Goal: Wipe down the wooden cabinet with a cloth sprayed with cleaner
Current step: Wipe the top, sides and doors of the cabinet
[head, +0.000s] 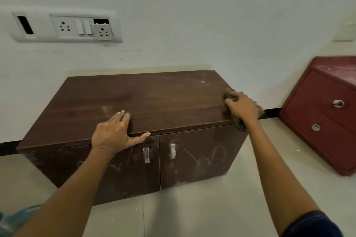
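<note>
Pressing cloth [238, 119] w/ right hand [243, 107], fingers clenched on it, at cabinet [134, 100] edge — left hand [113, 132] flat, released, bracing. Risking slipping off edge, leaving doors' smudges.

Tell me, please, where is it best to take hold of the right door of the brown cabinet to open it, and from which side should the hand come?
Probably by the metal handle at the upper inner edge of the right door, coming from the front. It is a narrow upright strip beside the gap between the two doors, so fingers could hook it and pull outward. The door face itself is flat, offering no other grip.
</note>
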